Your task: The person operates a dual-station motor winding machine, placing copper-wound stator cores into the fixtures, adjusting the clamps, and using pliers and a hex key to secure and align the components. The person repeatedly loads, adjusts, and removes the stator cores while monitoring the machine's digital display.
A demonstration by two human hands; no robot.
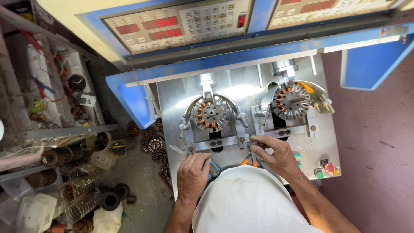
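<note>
The grip of the right hand [276, 153] is pinched on a thin wire at the metal plate [172, 99], below the right stator [291, 101] in the upper right; the left hand [193, 172] is closed over blue-handled scissors [213, 169] at lower centre. If pulled hard, the wire could probably snap or slip.

Your left hand [192, 174]: palm down, knuckles up, fingers curled under, forearm bare and running straight up from below | Your right hand [272, 152]: reaching forward-left, fingers [258, 140] extended and pinched together at the tips, wrist bent, forearm bare.
</note>
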